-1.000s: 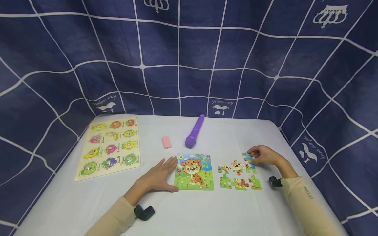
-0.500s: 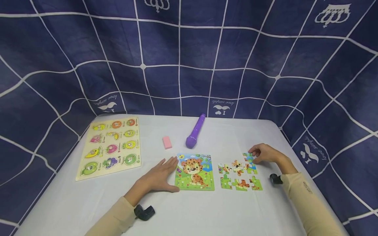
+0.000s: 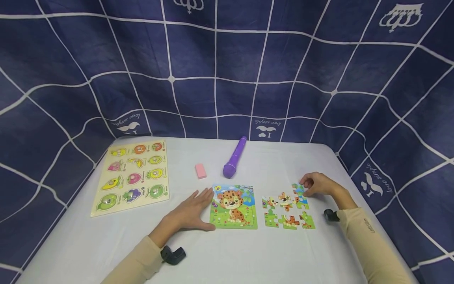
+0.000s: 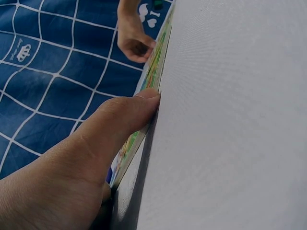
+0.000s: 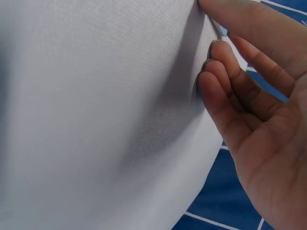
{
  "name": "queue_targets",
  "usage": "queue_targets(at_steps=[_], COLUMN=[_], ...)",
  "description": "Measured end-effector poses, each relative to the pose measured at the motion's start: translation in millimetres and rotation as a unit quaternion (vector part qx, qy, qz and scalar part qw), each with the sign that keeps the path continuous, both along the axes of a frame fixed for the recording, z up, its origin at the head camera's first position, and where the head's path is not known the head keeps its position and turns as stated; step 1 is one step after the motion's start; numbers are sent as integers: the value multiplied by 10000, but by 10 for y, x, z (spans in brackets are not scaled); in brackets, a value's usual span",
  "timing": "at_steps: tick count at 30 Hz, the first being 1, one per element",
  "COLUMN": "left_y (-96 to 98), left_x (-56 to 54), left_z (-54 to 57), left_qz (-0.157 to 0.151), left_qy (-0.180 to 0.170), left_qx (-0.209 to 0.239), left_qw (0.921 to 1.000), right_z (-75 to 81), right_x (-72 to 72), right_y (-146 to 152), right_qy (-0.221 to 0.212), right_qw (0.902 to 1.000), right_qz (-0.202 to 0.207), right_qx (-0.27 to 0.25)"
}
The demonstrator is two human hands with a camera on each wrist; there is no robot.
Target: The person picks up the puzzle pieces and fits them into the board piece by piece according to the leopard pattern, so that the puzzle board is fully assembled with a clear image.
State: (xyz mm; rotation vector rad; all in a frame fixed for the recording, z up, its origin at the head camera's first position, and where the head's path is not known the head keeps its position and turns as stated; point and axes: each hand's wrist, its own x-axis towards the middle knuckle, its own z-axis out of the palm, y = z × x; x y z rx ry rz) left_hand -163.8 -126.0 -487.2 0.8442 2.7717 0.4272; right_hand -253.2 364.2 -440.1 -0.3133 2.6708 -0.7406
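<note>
My left hand [image 3: 193,212] lies spread at the left side of a square leopard picture puzzle [image 3: 232,209], its thumb [image 4: 141,108] right at the near edge in the left wrist view. My right hand [image 3: 318,185] pinches a green and blue jigsaw piece [image 3: 298,189] between thumb and fingers, at the top right of the loose pieces. Directly below that piece lies a blue sky piece [image 3: 302,203]. Leopard face pieces [image 3: 285,200] lie to its left, and a separate row of leopard body pieces [image 3: 290,221] runs nearer to me. In the right wrist view the remaining fingers [image 5: 223,55] curl close over the table.
A wooden fruit puzzle board [image 3: 133,175] lies at the far left. A pink block [image 3: 200,170] and a purple toy microphone [image 3: 235,157] lie beyond the leopard picture. A dark blue checked cloth [image 3: 227,59] hangs behind the white table [image 3: 227,256].
My right hand has shifted very slightly away from me and to the right with the jigsaw piece. The left hand has stayed in place.
</note>
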Motion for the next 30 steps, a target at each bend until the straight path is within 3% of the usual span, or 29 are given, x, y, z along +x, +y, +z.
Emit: queue_targets(at_steps=[11, 20, 30], left_y=[2, 7, 5], left_x=[-2, -11, -4], left_z=[15, 32, 29], left_qz=[13, -9, -22], left_qy=[-64, -78, -45], left_qx=[3, -40, -12], left_qw=[10000, 10000, 10000], right_z=[-64, -89, -70], right_x=[61, 104, 149], right_y=[41, 49, 26], right_qy=[75, -113, -227], right_qw=[9984, 9944, 9947], right_qz=[-257, -410, -310], right_qx=[-496, -972, -954])
